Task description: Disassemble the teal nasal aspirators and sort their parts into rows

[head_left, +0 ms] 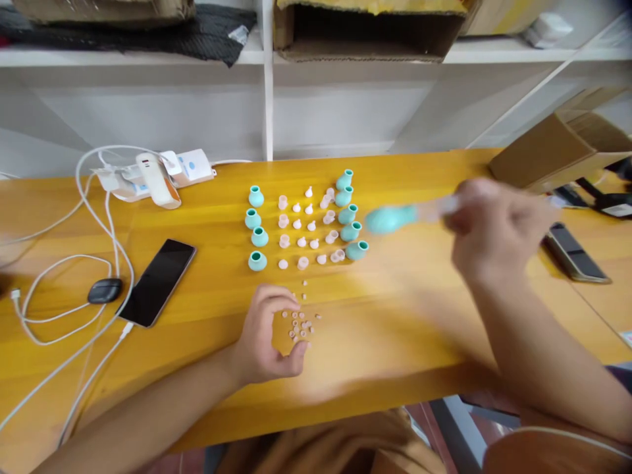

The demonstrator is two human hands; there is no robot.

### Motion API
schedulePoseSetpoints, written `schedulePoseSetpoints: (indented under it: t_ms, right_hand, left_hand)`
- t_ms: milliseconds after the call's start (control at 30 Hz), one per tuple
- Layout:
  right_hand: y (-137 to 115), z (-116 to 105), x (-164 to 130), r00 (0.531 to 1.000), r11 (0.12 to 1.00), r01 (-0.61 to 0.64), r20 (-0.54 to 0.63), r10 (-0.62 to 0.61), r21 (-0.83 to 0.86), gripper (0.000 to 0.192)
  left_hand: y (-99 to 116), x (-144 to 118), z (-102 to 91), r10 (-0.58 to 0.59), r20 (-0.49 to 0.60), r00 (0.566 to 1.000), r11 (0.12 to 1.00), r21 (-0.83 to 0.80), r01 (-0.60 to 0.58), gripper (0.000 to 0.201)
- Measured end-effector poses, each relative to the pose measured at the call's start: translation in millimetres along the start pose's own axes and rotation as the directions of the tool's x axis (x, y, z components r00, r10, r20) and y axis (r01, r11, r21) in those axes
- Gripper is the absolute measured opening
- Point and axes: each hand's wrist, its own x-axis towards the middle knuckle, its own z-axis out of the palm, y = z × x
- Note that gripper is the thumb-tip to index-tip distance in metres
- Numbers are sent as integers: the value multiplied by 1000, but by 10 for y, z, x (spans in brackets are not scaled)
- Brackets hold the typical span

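Observation:
My right hand [488, 227], smeared by motion, is raised over the right part of the table. Its fingers pinch the pale pink end of a teal vase-shaped bottle [392, 219], whose rounded body points left. My left hand [269, 336] rests near the table's front with thumb and fingers apart, nothing between them. Small pink rings [303, 324] lie scattered just beside its fingertips. Beyond it stand a column of teal vase-shaped pots [257, 261] and a column of leaning teal pots [356, 251]. Pink cup-like pieces [284, 241] and pale pointed caps [301, 242] lie between these columns.
On the left are a black phone [158, 283], a dark earbud case [105, 290], white cables [79, 260] and a power strip [192, 166]. To the right are a cardboard box [543, 155] and another phone [577, 253]. White shelving [345, 108] stands behind the wooden table [212, 395].

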Motion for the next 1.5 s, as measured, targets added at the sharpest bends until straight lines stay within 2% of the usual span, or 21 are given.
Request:
schedulePoseSetpoints:
  t_ms: [33, 67, 100, 167, 300, 367, 433, 533, 600, 667, 800, 933, 1000, 1033, 1167, 1233, 1300, 1367, 1500]
  right_hand:
    - [-175, 90, -262, 984, 994, 2, 176, -21, 110, 54]
    - [-318, 182, -498, 930, 989, -51, 366, -3, 138, 47]
    - [-426, 273, -702, 878, 990, -69, 479, 0, 127, 43]
    - [-540, 433, -1009, 825, 982, -90, 565, -19, 165, 39]
    - [-503, 613, -1344, 807, 946, -156, 589, -43, 283, 40]
    - [-444, 646, -1438, 775, 937, -199, 631, -29, 288, 42]
    - [-386, 662, -1497, 724, 939, -218, 689, -27, 265, 43]
    - [-313, 674, -1525, 650, 942, -212, 757, -62, 260, 44]
    - [-278, 680, -1517, 629, 931, -240, 774, -65, 274, 45]
    - [-258, 687, -1503, 613, 897, -323, 789, -44, 301, 46]
    - [-244, 716, -1479, 544, 734, -577, 839, 19, 358, 53]
    - [-175, 753, -1475, 487, 494, -800, 850, 200, 342, 71]
    - [-115, 756, -1467, 482, 460, -826, 831, 277, 326, 75]
    - [-88, 752, -1460, 498, 492, -810, 816, 294, 317, 76]
    - [-57, 725, -1422, 619, 721, -633, 744, 252, 283, 75]
    - [-92, 716, -1410, 650, 792, -543, 737, 186, 279, 71]
    - [-138, 710, -1413, 644, 830, -488, 753, 134, 270, 67]
    - [-178, 706, -1429, 619, 841, -478, 776, 120, 252, 63]
    - [-214, 701, -1458, 569, 815, -513, 817, 89, 269, 58]
  left_hand:
    - [0, -9, 4, 10, 0, 1000, 1000, 14, -10, 54]
    - [3, -14, 6, 19, 13, 1000, 1000, 22, -19, 58]
    - [7, -17, 8, 29, 34, 999, 999, 29, -30, 62]
    - [21, -14, 12, 42, 70, 997, 997, 65, -46, 67]
    - [39, 12, 26, -13, 176, 984, 983, 183, -19, 63]
    - [37, 21, 36, -62, 268, 961, 979, 204, 6, 50]
    - [31, 21, 48, -95, 338, 936, 975, 220, 19, 37]
    - [25, 11, 69, -90, 356, 930, 967, 253, -3, 22]
    - [23, 6, 82, -81, 351, 933, 964, 265, -16, 11]
    - [22, 4, 91, -83, 357, 930, 963, 268, -16, 7]
    - [23, 1, 90, -93, 373, 923, 961, 275, -15, 8]
    - [24, 3, 73, -84, 368, 926, 962, 273, -21, 11]
    - [23, 8, 67, -92, 363, 927, 960, 280, -14, 15]
    - [22, 9, 66, -96, 361, 928, 956, 292, -14, 16]
    - [25, 4, 71, -102, 344, 934, 934, 355, -29, 10]
    - [32, 5, 69, -137, 303, 943, 934, 357, 21, 19]
    - [40, 20, 62, -173, 233, 957, 945, 312, 95, 29]
    - [44, 47, 51, -193, 185, 963, 962, 228, 149, 33]
    - [37, 107, 34, -206, 170, 964, 978, 62, 198, 21]
